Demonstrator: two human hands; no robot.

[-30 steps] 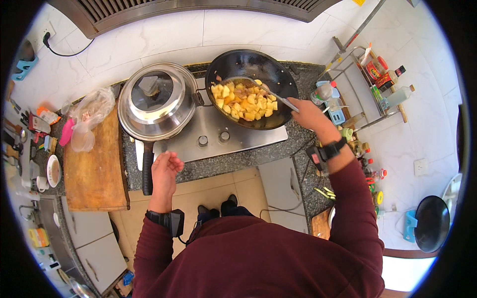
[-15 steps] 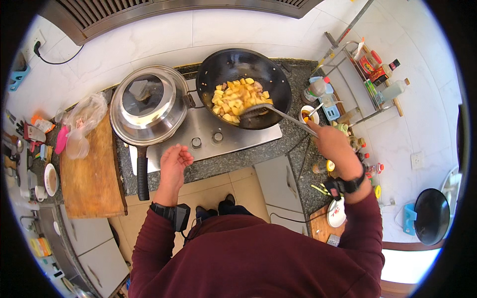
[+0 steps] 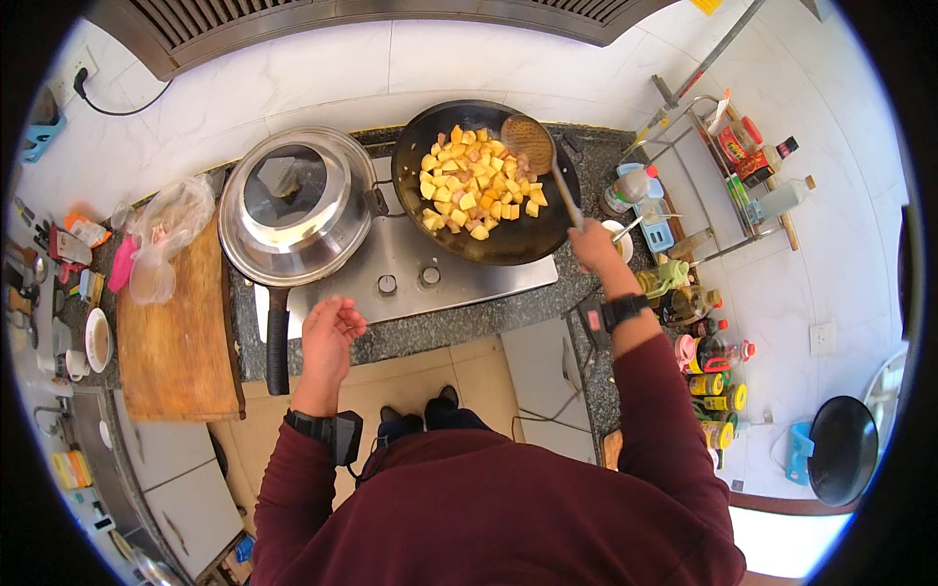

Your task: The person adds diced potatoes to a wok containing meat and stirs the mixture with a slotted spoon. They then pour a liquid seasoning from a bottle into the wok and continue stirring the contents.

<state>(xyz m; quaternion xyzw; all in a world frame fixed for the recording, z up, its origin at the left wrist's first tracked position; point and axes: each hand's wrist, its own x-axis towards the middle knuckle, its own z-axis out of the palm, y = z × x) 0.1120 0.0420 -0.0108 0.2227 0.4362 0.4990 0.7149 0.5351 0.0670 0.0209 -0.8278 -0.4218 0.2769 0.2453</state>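
Note:
My right hand (image 3: 597,248) is closed round the handle of a slotted spatula (image 3: 528,140). Its perforated head rests by the far right inner wall of a black wok (image 3: 558,207). Diced yellow potato (image 3: 476,191), with small brownish-pink pieces among it, lies spread over the wok's middle and left. In front of the stove, my left hand (image 3: 330,337) hovers with loosely curled, parted fingers and nothing in it. Close by are the black handle (image 3: 277,350) of a second pan and its domed metal lid (image 3: 296,200) with a dark glass centre.
Both pans stand on a steel gas stove (image 3: 399,264). At left are a wooden cutting board (image 3: 181,332) and a clear plastic bag (image 3: 176,220). Right of the wok are a small white bowl (image 3: 625,237), several sauce bottles (image 3: 711,352) and a wire rack (image 3: 728,239).
My right hand has swung the spatula from the wok's near side to its far right. The potato has spread. My left hand has shifted slightly left and nearer me.

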